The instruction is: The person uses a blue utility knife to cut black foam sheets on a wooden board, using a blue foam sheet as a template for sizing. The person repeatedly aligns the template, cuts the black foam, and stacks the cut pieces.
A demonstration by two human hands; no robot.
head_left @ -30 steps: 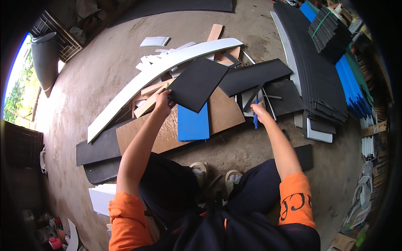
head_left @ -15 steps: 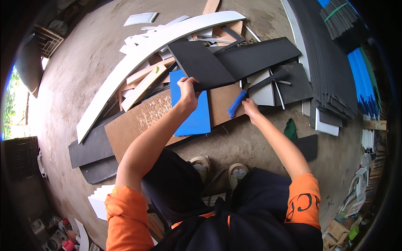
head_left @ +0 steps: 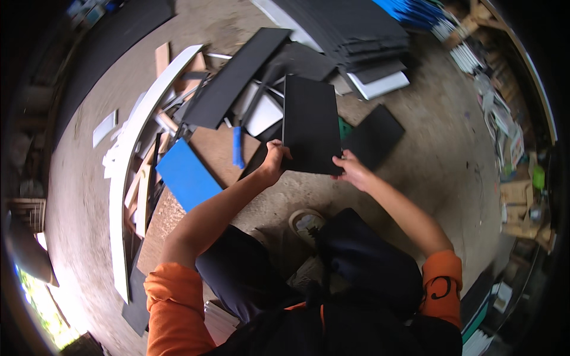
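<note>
A black rectangular foam-like board (head_left: 312,121) is held up between both hands. My left hand (head_left: 275,159) grips its near left corner, and my right hand (head_left: 351,170) closes on its near right corner. Left of them, a blue-handled utility knife (head_left: 237,147) lies on the brown board (head_left: 218,151). A blue rectangular sheet (head_left: 189,174) rests on that same brown board. Just beyond the right hand, another black board (head_left: 375,136) lies on the floor, with a bit of green material (head_left: 344,128) beside it.
A long curved white strip (head_left: 127,160) runs along the left side of a pile of offcuts. A long black board (head_left: 237,77) lies across the pile. Stacked black sheets (head_left: 350,29) stand at the far right, and clutter (head_left: 516,196) lines the right edge.
My view has swung to the right. Both hands now hold the black board, lifted off the pile. My right hand has left the area by the knife and taken the board's right corner.
</note>
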